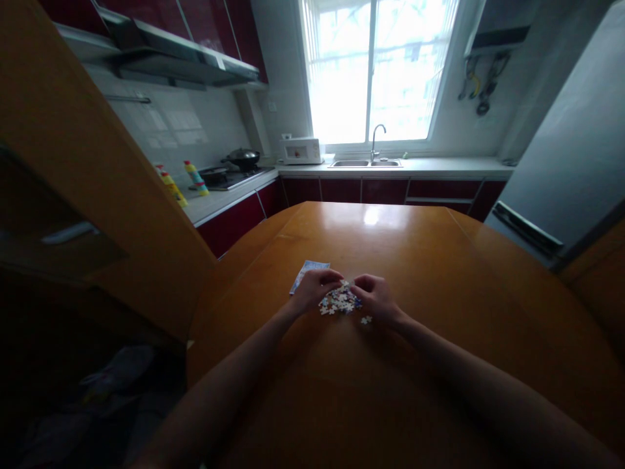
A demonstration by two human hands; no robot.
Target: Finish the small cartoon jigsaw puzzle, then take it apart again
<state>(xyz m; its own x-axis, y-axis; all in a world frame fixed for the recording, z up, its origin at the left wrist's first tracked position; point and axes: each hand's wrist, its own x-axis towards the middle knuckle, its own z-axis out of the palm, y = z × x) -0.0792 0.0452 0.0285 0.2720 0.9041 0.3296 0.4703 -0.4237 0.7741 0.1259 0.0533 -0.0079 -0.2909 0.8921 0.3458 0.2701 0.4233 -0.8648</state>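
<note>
A small heap of jigsaw puzzle pieces (340,301), mostly pale with a few blue ones, lies on the wooden table (312,384). My left hand (312,290) is at the heap's upper left, its thumb and fingers closed in a pinch at a pale piece. Facing it from the right, my right hand (377,296) also pinches at the heap's upper edge, with a small piece at the fingertips. Both sets of fingertips are close together; fine detail there is too small to make out. A loose puzzle piece (366,320) lies below my right hand. Partly behind my left hand is a bluish printed sheet (303,272).
Beyond the table, a counter holds a sink (349,164), a white microwave (301,151) and a stove with a wok (243,158). Yellow bottles (173,189) stand at the left. A refrigerator (561,150) is at the right, and a wooden panel (112,176) at the left.
</note>
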